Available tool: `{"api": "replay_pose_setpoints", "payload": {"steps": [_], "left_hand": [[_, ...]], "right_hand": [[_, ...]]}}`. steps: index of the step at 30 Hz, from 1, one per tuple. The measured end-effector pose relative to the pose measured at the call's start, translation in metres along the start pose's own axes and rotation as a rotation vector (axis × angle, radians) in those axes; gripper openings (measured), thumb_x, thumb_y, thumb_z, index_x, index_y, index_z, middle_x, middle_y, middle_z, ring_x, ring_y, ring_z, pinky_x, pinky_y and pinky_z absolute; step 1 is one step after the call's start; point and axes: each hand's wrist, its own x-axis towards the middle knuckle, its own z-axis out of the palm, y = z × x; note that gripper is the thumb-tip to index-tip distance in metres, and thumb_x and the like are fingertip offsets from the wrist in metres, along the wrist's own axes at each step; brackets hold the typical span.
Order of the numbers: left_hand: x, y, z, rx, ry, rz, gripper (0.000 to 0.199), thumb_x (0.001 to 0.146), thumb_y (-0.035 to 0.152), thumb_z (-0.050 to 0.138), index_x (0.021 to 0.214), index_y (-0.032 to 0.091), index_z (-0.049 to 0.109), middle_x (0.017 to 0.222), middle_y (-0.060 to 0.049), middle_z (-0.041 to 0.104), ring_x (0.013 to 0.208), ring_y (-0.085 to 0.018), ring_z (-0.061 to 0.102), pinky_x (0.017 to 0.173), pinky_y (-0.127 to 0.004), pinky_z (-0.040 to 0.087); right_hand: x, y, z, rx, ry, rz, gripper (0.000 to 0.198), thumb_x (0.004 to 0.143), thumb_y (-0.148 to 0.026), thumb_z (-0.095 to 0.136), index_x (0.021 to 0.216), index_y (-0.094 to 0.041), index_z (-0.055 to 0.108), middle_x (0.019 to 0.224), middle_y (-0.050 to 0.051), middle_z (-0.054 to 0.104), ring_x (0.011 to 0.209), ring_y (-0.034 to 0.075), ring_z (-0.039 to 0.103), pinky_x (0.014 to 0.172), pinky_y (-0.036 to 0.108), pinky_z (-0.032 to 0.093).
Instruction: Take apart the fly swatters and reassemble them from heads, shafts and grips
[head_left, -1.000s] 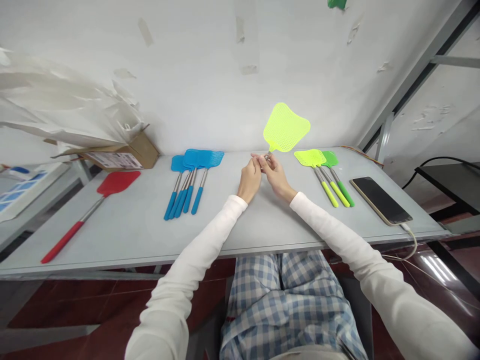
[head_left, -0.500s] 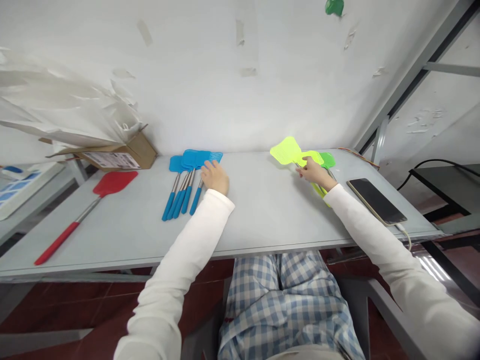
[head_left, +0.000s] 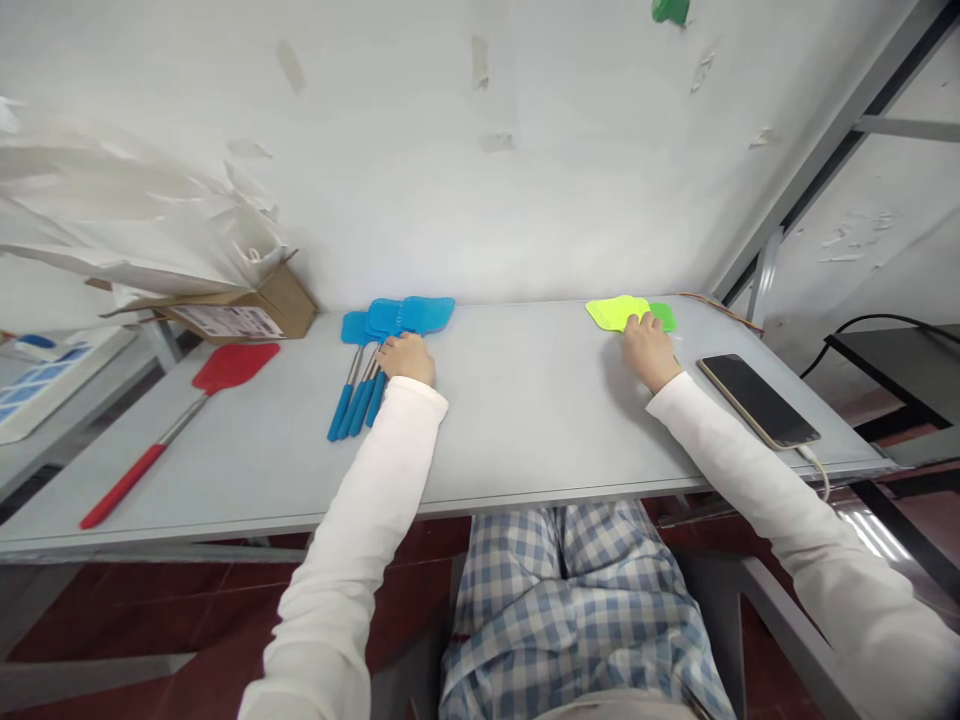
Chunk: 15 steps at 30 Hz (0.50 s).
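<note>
Several blue fly swatters (head_left: 385, 316) lie overlapped on the table (head_left: 510, 410), their blue handles pointing toward me. My left hand (head_left: 409, 359) is closed over the metal shaft of the rightmost one and hides most of its handle. To the right, neon yellow fly swatters (head_left: 616, 312) overlap a green fly swatter (head_left: 664, 315) near the wall. Over the yellow shafts my right hand (head_left: 649, 351) is closed, so the handles below are mostly hidden. A red fly swatter (head_left: 234, 368) rests alone at the left, its handle slanting toward the front edge.
At the back left stands an opened cardboard box (head_left: 281, 303) with white wrapping. A smartphone (head_left: 757, 400) with a white cable lies at the right. The white wall (head_left: 525, 220) borders the table's far edge, and a thin wire (head_left: 724, 312) runs along the back right.
My right hand has moved right, bringing the yellow fly swatter onto the other yellow one. My left hand has shifted left and nearer, and the rightmost blue swatter's head has turned.
</note>
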Motion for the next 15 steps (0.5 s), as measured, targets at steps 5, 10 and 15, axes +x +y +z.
{"api": "replay_pose_setpoints", "payload": {"steps": [5,10,15], "left_hand": [[-0.013,0.020,-0.011,-0.286,0.129,0.219,0.036,0.092,0.016,0.040,0.125,0.006,0.053,0.124,-0.025,0.056,0.107,-0.030,0.064,0.089,-0.041,0.050],[-0.036,0.042,-0.011,-0.392,0.150,0.580,0.040,0.102,0.034,0.032,0.136,0.022,0.049,0.128,-0.013,0.055,0.109,-0.022,0.062,0.080,-0.028,0.051],[-0.044,0.047,0.000,-0.252,-0.012,0.692,0.045,0.103,0.037,0.027,0.141,0.026,0.047,0.130,-0.012,0.057,0.105,-0.022,0.066,0.074,-0.027,0.048]], "right_hand": [[-0.006,-0.047,-0.017,0.258,-0.024,-0.180,0.033,0.089,-0.010,0.040,0.117,-0.007,0.058,0.121,0.026,0.056,0.110,0.033,0.057,0.088,0.044,0.049],[0.000,-0.107,-0.007,0.967,-0.093,-0.291,0.037,0.090,-0.029,0.056,0.123,-0.011,0.054,0.123,0.018,0.058,0.101,0.022,0.062,0.093,0.039,0.050],[0.013,-0.121,0.008,1.676,-0.483,-0.321,0.038,0.078,-0.030,0.069,0.114,-0.022,0.059,0.116,0.007,0.067,0.100,0.017,0.064,0.082,0.029,0.055]]}}
